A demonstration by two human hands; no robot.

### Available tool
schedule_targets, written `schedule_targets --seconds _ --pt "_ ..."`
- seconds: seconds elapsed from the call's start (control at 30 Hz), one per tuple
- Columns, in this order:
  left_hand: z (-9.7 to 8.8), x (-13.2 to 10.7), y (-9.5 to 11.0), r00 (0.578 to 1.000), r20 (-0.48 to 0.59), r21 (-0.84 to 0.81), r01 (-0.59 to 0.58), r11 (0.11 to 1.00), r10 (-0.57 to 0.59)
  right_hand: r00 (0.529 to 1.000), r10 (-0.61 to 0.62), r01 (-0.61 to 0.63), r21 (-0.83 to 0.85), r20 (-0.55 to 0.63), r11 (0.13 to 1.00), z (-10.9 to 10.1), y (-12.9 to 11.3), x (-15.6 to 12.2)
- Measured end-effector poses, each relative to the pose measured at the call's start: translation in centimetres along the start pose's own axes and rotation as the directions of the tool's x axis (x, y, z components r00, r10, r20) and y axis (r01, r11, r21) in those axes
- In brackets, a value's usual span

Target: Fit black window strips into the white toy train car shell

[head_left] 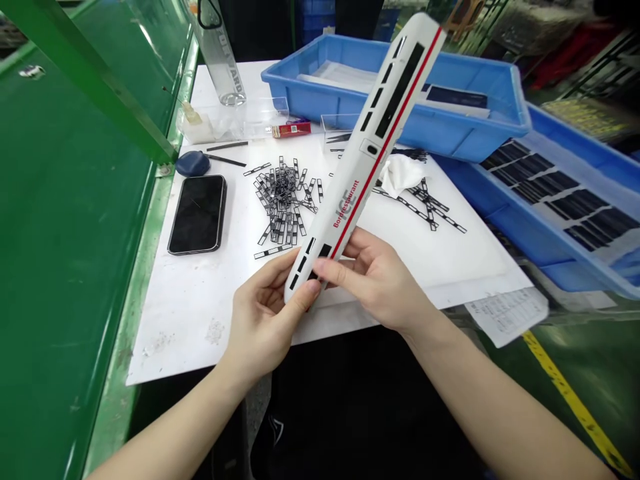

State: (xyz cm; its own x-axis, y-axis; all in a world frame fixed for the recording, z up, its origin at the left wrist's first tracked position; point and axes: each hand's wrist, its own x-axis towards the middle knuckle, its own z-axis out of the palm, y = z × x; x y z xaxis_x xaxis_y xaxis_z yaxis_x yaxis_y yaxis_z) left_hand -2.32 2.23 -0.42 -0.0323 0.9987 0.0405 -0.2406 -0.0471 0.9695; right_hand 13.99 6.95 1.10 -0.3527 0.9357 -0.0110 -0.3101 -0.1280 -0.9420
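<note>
Both hands hold a white toy train car body (357,157) with a red stripe, cut-out windows and the print "ICE Bordrestaurant". It is tilted, its far end raised to the upper right. My left hand (270,307) grips the near end, thumb on the side face. My right hand (375,277) closes on the right side just above, its thumb at a dark window opening near that end. Beyond the hands lies a pile of small black window-frame strips (283,193). More black strips (430,203) lie to the right beside a crumpled white tissue (401,175).
A black phone (197,215) and a dark blue rounded object (193,163) lie at left on the white work surface (185,320). A clear bottle (220,60) stands behind. Blue bins (480,137) fill the back and right. A green metal frame (100,87) borders the left.
</note>
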Motion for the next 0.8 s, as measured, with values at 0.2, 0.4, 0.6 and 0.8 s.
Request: schedule_targets --seconds 0.2,0.4,0.6,0.8 --pt "0.1 0.1 -0.2 1.000 0.012 0.007 -0.017 1.000 0.017 0.998 -0.009 0.011 0.018 -0.058 1.000 -0.1 0.0 0.5" --pt "0.0 0.1 -0.1 1.000 -0.028 0.017 0.013 1.000 -0.013 1.000 -0.011 0.011 -0.014 0.022 1.000 0.3 -0.4 0.2" --pt "0.1 0.2 0.0 0.998 -0.018 0.062 0.060 0.996 -0.059 0.998 -0.034 0.032 -0.020 -0.062 0.999 0.6 -0.3 0.0" --pt "-0.7 0.2 -0.3 0.998 -0.035 0.117 0.060 0.991 -0.057 0.998 -0.019 0.017 -0.039 -0.053 0.999 0.2 0.5 0.6"
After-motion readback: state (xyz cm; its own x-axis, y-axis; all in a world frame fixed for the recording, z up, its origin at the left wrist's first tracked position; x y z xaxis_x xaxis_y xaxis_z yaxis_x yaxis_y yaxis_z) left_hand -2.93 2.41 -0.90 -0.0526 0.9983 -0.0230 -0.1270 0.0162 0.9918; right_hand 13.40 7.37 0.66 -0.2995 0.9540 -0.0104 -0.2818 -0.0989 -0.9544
